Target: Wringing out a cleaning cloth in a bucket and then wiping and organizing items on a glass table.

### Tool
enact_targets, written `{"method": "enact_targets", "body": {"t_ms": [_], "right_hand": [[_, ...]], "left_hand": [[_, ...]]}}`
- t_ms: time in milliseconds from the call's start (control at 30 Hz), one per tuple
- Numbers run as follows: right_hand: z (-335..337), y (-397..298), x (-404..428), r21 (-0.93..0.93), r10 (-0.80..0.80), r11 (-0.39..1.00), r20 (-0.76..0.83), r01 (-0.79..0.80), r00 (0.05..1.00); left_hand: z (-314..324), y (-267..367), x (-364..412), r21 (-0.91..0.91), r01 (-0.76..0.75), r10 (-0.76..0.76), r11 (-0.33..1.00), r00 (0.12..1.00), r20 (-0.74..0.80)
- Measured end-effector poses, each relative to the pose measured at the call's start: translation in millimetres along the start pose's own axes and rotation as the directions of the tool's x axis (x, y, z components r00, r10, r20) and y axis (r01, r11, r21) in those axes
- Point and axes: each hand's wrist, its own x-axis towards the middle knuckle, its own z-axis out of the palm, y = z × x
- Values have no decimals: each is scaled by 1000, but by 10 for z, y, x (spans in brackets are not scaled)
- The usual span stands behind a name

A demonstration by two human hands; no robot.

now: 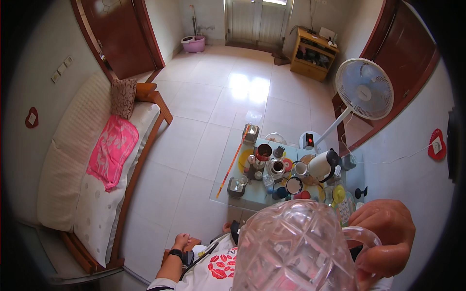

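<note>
Very close to the camera is a large clear cut-pattern pitcher or mug (296,247), tilted with its base toward the far side of the room. Its rim is out of view. My right hand (386,236) grips its loop handle (364,235). Low in the picture, my left hand (183,240) lies beside a piece of brown wood (193,243), its fingers curled in and nothing visible in them. A dark band circles that wrist. Beyond the pitcher stands a glass-topped table (224,182) bearing a white electric kettle (322,165), a white mug (300,169) and a steel flask (277,167).
Other cups, jars and lids crowd the table. A white pedestal fan (364,89) stands at its far right, its cord (397,162) running to a wall socket. A wooden sofa (136,174) lines the left wall. A purple mop bucket (194,44) and wooden cabinet (313,54) are farther off.
</note>
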Motion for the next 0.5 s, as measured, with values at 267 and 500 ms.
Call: {"method": "enact_targets", "body": {"t_ms": [267,500], "right_hand": [[13,201,58,-39,-416,906,103,422,903],[35,247,-66,-244,-559,797,49,553,827]], "left_hand": [[56,20,25,4,14,-15,1000,999,35],[1,-200,69,40,-4,4,999,1000,4]]}}
